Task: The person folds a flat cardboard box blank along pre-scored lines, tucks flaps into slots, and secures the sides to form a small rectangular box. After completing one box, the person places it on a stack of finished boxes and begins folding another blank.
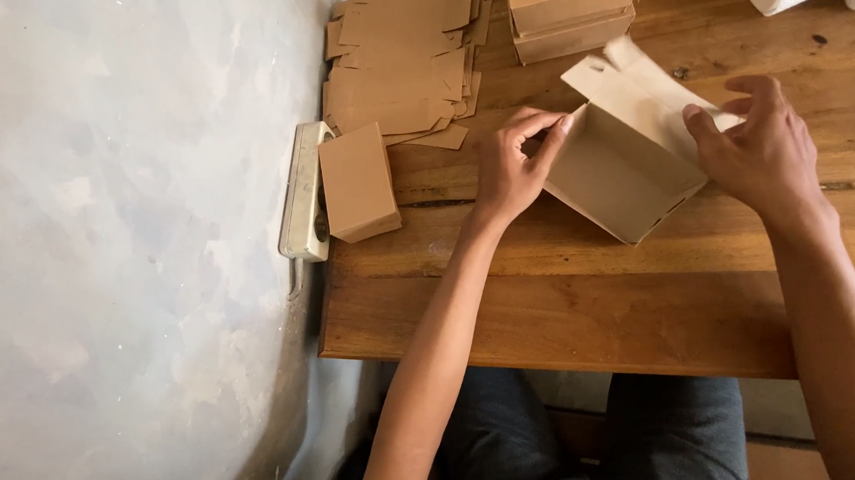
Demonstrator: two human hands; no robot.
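Open cardboard box, long axis diagonal, left hand pinching rim; right hand gripping lid

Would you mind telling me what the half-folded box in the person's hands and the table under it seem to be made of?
The half-folded box looks like thin brown cardboard, matte: it shows flat panels, sharp creases and a bending lid flap. The table appears to be wood with a slightly glossy finish, judging by its grain lines, plank seams and soft sheen. The left hand and right hand both touch the box.
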